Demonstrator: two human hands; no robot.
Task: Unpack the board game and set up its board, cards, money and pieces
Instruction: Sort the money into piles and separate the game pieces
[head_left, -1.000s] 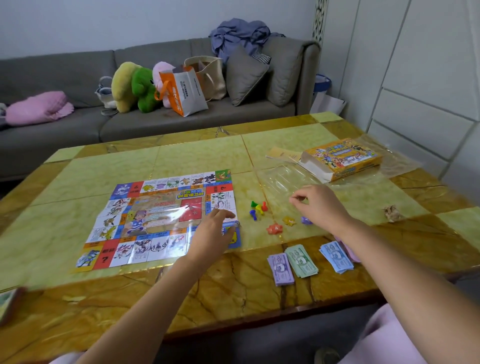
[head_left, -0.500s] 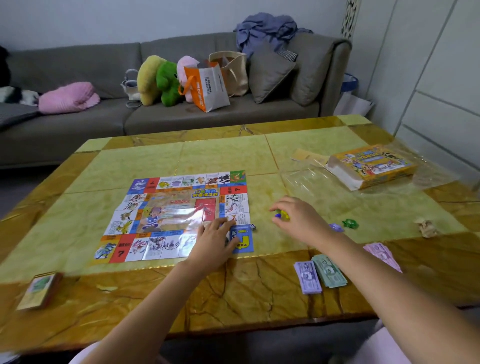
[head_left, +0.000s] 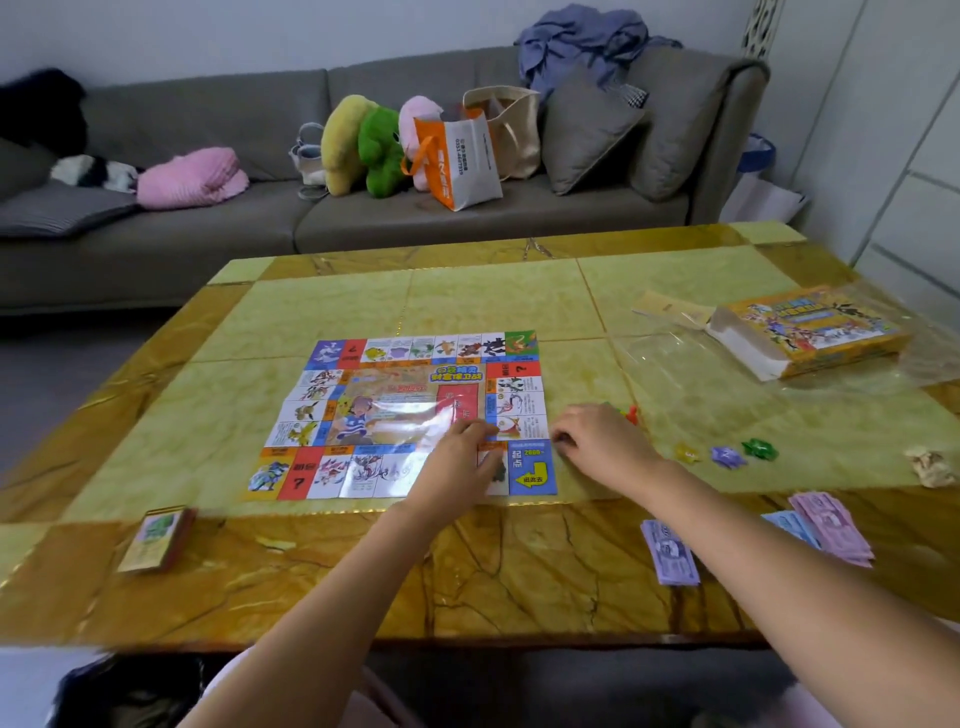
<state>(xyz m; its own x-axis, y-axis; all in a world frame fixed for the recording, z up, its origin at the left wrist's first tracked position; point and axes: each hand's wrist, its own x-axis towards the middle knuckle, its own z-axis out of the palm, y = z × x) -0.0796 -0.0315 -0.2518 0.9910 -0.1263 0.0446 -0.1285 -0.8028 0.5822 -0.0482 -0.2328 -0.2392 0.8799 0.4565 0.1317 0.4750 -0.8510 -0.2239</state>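
A: head cam: board (head_left: 405, 415) lay flat mid-desk (head_left: 311, 587), thin glossy paper; left hand (head_left: 457, 462) pressed open-palmed on its near right corner.

B: right hand (head_left: 602, 447) curled beside that corner; holding a piece or not, couldn't tell; tiny light pieces (head_left: 727, 456) probably skid, so pinch from above.

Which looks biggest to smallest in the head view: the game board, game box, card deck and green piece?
1. game board
2. game box
3. card deck, though nearness to the camera inflates it
4. green piece
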